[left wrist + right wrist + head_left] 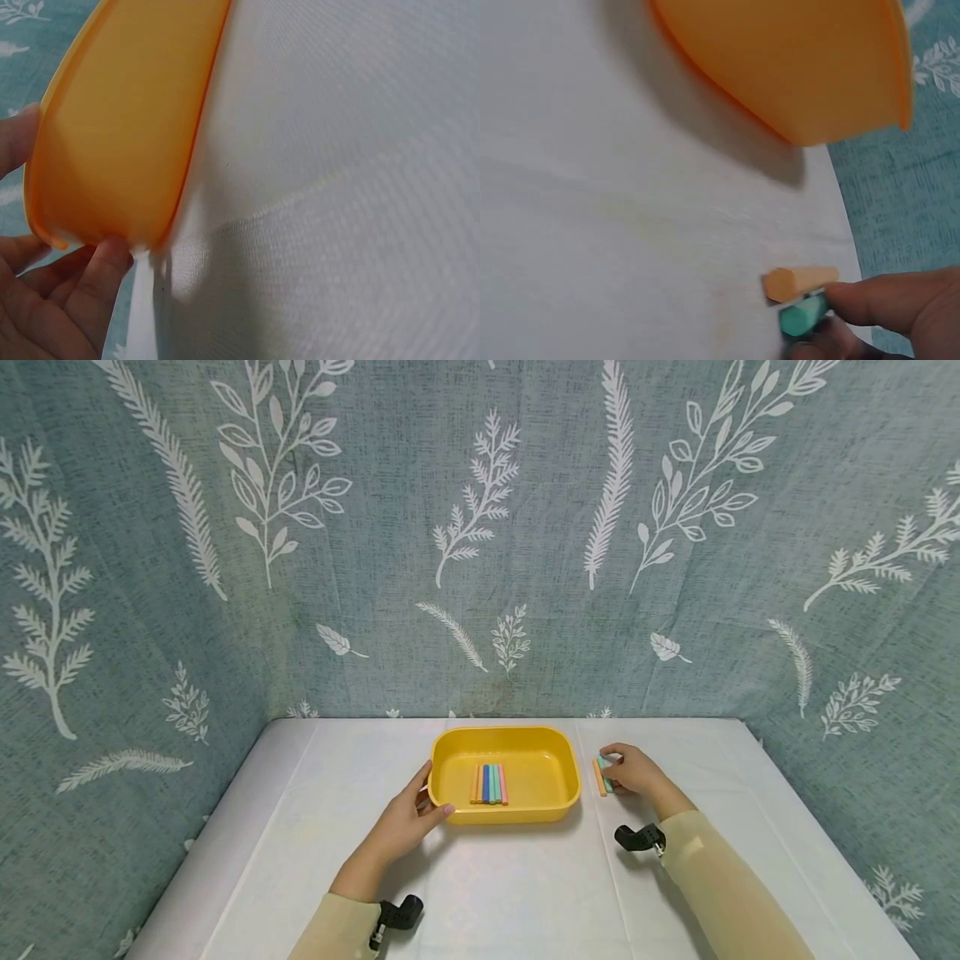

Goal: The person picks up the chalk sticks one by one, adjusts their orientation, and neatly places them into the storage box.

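My left hand (401, 822) holds the left end of a yellow plastic tray (495, 817), its thumb at the front rim and fingers along the side. Inside the tray, several chalk sticks (489, 783) in orange, blue, green and pink lie side by side. To the right of the tray, my right hand (637, 772) pinches a green chalk stick (804, 315) between thumb and fingers. An orange chalk stick (801, 283) lies on the table close beside it. In the left wrist view the tray's outer wall (124, 127) fills the upper left, with fingertips against its edge.
A white cloth (525, 893) covers the table under the tray. Patterned blue-green fabric (390, 652) hangs behind and on both sides. Black wrist cameras (636, 837) sit on both forearms, low over the table.
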A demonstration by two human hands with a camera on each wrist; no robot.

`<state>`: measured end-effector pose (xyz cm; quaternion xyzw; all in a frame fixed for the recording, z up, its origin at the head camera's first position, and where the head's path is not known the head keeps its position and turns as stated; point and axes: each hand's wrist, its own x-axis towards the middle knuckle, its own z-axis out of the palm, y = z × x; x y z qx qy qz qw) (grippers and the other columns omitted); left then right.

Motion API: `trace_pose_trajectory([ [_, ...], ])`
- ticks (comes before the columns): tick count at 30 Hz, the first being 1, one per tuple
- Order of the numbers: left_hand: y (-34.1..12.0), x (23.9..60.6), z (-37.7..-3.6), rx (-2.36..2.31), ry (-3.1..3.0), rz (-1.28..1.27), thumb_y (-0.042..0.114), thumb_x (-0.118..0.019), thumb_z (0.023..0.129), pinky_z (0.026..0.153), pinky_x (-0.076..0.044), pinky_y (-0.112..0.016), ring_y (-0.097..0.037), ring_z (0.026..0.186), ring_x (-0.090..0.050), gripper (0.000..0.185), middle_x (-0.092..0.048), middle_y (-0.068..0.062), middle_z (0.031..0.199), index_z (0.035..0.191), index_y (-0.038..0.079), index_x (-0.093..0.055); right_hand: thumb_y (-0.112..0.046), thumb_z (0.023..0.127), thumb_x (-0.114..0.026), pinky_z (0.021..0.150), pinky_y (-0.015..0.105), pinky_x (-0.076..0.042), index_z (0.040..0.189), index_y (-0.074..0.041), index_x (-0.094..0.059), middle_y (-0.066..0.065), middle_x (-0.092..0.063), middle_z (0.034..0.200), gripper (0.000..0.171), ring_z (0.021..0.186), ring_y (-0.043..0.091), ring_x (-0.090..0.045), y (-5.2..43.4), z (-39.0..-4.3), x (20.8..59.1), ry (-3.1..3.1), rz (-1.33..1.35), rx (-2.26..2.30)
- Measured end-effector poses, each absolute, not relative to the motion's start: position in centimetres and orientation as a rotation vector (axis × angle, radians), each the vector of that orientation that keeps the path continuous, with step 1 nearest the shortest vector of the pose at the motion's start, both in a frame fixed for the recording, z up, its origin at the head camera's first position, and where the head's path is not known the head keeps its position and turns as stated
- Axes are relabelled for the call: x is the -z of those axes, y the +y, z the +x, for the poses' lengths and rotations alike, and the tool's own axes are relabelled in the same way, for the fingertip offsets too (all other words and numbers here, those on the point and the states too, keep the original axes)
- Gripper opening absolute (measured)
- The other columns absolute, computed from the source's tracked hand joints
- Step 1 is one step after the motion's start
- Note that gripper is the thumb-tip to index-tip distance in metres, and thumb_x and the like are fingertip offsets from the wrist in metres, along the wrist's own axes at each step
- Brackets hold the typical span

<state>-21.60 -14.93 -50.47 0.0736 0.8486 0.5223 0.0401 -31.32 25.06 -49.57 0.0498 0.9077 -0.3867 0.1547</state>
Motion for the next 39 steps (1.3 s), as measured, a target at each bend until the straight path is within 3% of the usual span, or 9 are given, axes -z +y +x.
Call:
trace_pose_trajectory([
  [17, -14.9, 50.2, -21.3, -1.619, 2.570, 0.248, 0.023, -0.071, 0.096, 0.110, -0.043, -0.042, -0.035, 0.141, -0.041, 0.088, -0.027, -0.018, 0.162, 0.162, 0.009, -0.014, -0.006, 0.092, -0.061, 0.059, 0.029, -0.054, 0.139, -0.003, -0.048, 0.014, -0.056, 0.097, 0.048, 0.067, 0.019, -0.055, 25.2, -30.9, 49.2, 2.573, 0.064, 1.076],
  [39, -15.0, 50.4, -21.5, -1.611, 2.584, 0.244, 0.024, -0.072, 0.095, 0.109, -0.043, -0.042, -0.036, 0.140, -0.042, 0.088, -0.029, -0.019, 0.161, 0.162, 0.009, -0.015, -0.002, 0.094, -0.057, 0.063, 0.035, -0.061, 0.143, 0.000, -0.044, 0.014, -0.058, 0.094, 0.051, 0.075, 0.021, -0.063, 25.7, -28.7, 47.6, 2.523, 0.097, 1.417],
])
